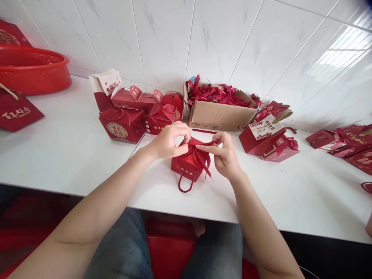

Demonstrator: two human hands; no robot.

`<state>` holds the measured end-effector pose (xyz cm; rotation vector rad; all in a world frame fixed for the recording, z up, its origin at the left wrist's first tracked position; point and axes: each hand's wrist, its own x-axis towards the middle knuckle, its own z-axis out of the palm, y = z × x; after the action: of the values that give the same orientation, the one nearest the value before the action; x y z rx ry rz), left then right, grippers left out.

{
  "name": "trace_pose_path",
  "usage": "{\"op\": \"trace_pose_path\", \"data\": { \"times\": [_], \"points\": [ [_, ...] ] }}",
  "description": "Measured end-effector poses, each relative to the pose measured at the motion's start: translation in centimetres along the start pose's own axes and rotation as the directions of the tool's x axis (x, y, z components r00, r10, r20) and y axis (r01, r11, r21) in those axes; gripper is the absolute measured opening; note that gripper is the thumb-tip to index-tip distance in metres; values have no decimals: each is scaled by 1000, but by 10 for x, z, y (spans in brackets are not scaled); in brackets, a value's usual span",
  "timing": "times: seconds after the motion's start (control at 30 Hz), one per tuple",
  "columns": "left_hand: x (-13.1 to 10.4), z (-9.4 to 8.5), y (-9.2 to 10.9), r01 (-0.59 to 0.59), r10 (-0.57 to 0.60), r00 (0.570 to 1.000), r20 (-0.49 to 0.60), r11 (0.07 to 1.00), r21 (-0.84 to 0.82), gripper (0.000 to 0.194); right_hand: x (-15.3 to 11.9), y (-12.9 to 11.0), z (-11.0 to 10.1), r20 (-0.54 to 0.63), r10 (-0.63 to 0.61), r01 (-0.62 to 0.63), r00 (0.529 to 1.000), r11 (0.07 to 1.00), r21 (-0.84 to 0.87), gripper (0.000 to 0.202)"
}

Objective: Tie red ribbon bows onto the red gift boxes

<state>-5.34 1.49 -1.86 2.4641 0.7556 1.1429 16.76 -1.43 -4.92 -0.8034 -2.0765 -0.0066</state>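
A small red gift box (186,166) with gold lettering stands on the white table in front of me. Its twisted red cord handle (186,190) hangs down over the near side. Across the top lies a dark red ribbon (201,157), knotted or looped, with loose tails falling toward the front right. My left hand (171,141) is at the ribbon's left side, thumb and fingers curled in a pinch. On the right side, my right hand (225,155) pinches the ribbon between thumb and fingers. The fingers partly hide the knot.
A cardboard box (222,116) full of red ribbons stands against the tiled wall. Red gift boxes (124,128) sit to its left, and more gift boxes (263,139) to its right. At far left is a red plastic basket (35,77). The table's front edge (186,215) runs above my lap.
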Motion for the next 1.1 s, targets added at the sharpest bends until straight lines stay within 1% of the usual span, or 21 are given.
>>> {"op": "trace_pose_path", "data": {
  "times": [0.1, 0.17, 0.23, 0.3, 0.4, 0.5, 0.63, 0.7, 0.83, 0.97, 1.1],
  "points": [
    [0, -1, -1, -14, 14, 1000, -2, 1000, -14, 12, -1, -1, 1, 6, -1, 1, 1000, 1000, -6, 50],
    [0, -1, -1, -3, 4, 1000, 5, 1000, -20, 10, -1, -2, 2, -11, 0, 0, 1000, 1000, -6, 48],
    [0, -3, -2, 29, -28, 999, 34, 999, -24, 5, -1, -3, 3, -38, 7, -7, 999, 1000, -1, 46],
    [0, -4, -2, 53, -50, 996, 78, 998, -28, 10, -1, -5, 4, -62, 17, -16, 998, 1000, 11, 42],
    [0, -4, -1, 42, -40, 992, 120, 999, -20, 13, 0, -7, 7, -84, 37, -33, 996, 998, 49, 37],
    [1, -3, -1, 53, -53, 994, 100, 999, 3, 8, 1, -9, 9, -81, 72, -64, 994, 993, 100, 32],
    [2, 0, -2, 58, -56, 996, 66, 998, -25, 11, 1, -9, 6, -104, 102, -84, 989, 984, 158, 32],
    [2, 3, -2, 52, -46, 996, 81, 995, -83, 11, 1, -8, 0, -60, 76, -62, 995, 977, 204, 35],
    [1, 9, -3, 91, -56, 986, 155, 970, -227, 12, 0, -4, -11, 79, 20, -44, 997, 948, 314, 36],
    [0, 14, -3, 104, -47, 979, 199, 954, -283, 11, -1, 0, -18, 167, 63, -125, 984, 909, 397, 35],
    [0, 16, -1, 102, -46, 982, 185, 947, -305, 10, -1, 2, -21, 237, 107, -201, 966, 885, 420, 37]
  ]
}}
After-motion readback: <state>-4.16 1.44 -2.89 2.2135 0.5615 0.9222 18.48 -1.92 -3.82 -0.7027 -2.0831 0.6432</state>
